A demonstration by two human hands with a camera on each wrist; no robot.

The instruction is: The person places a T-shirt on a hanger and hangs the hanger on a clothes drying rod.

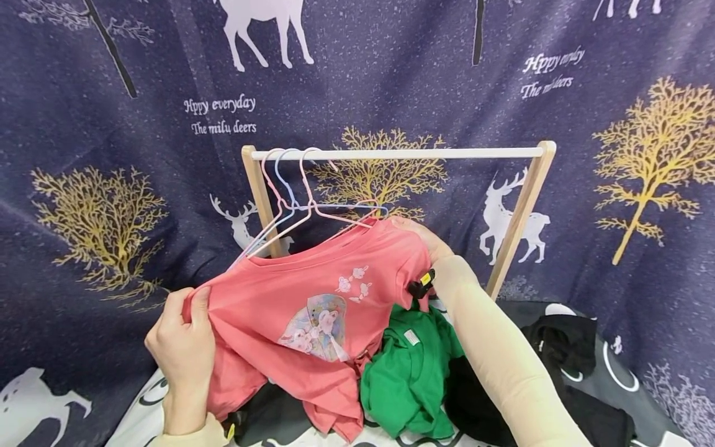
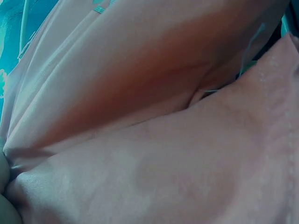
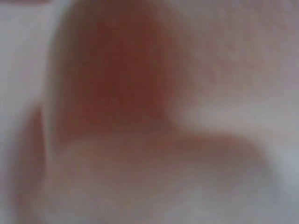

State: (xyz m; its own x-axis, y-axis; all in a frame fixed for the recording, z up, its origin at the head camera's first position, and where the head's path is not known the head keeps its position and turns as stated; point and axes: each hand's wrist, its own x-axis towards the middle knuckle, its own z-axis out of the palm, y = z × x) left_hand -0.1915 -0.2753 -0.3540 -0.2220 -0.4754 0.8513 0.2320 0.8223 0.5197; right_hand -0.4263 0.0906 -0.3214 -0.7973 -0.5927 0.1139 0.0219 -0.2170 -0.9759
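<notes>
A coral-pink T-shirt (image 1: 251, 292) with a fan-and-flower print is spread in the head view. My left hand (image 1: 187, 347) pinches its left shoulder between thumb and fingers. At the opposite shoulder, my right hand (image 1: 424, 239) grips the cloth, its fingers partly hidden by fabric. The front pink hanger (image 1: 311, 205) hangs from the rail, and its arms run down to the shirt's neckline. Pink cloth (image 2: 140, 177) fills the left wrist view, with fingertips at its left edge. The right wrist view is blurred by close skin and cloth.
A white rail (image 1: 424, 153) on wooden posts (image 1: 516, 217) carries another pink hanger (image 1: 270, 183) and a blue hanger (image 1: 285, 180) at its left end. Below lie a green garment (image 1: 413, 372) and black garments (image 1: 592, 410). A dark printed curtain (image 1: 391, 81) hangs behind.
</notes>
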